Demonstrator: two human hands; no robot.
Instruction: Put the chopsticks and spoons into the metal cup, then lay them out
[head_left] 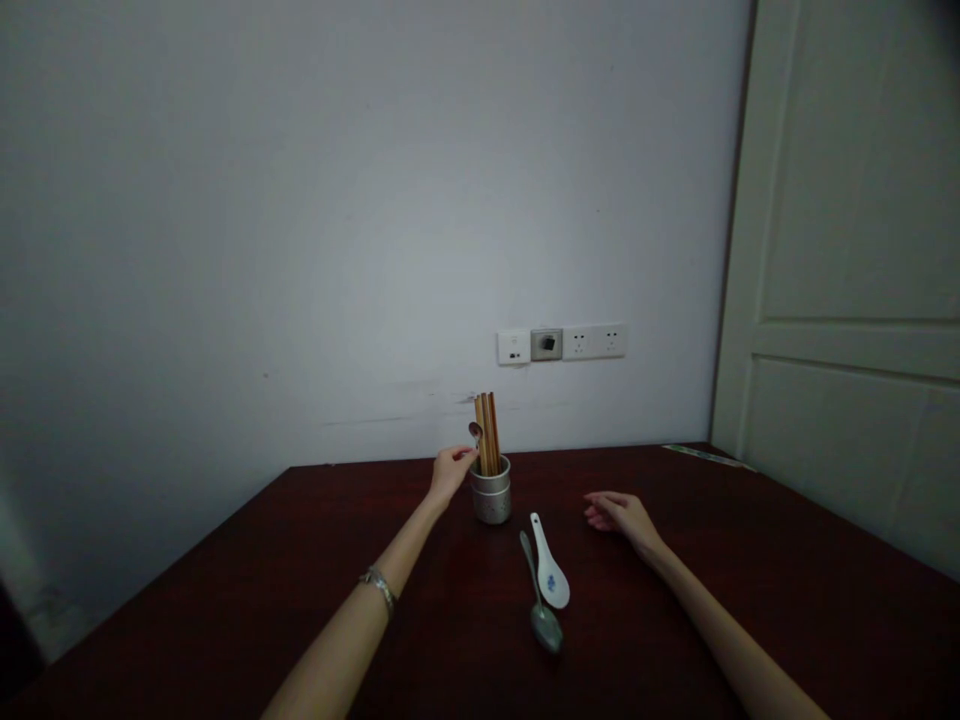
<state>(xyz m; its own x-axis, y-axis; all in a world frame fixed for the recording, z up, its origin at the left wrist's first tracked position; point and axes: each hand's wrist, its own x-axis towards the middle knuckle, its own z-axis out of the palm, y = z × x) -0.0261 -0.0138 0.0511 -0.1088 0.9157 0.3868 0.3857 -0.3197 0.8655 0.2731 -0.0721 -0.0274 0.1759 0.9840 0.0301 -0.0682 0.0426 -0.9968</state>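
My left hand (pixel 451 474) pinches a small metal spoon (pixel 475 430) just below its bowl, at the left rim of a grey utensil cup (pixel 492 498). The spoon's bowl points up; its lower part is hidden by my fingers and the cup. Several wooden chopsticks (pixel 487 436) stand upright in the cup. My right hand (pixel 619 515) rests on the table to the right, fingers loosely curled, with nothing visible in them. Between my arms lie a white ceramic soup spoon (pixel 553 580) with a blue mark and a metal spoon (pixel 546 628), side by side.
The dark red table (pixel 450 650) meets a pale wall (pixel 375 250) behind the cup. Wall sockets (pixel 594 341) sit above the table's back edge. A light panelled door (pixel 847 300) stands at the right, and a thin patterned strip (pixel 709 456) lies at the back right corner.
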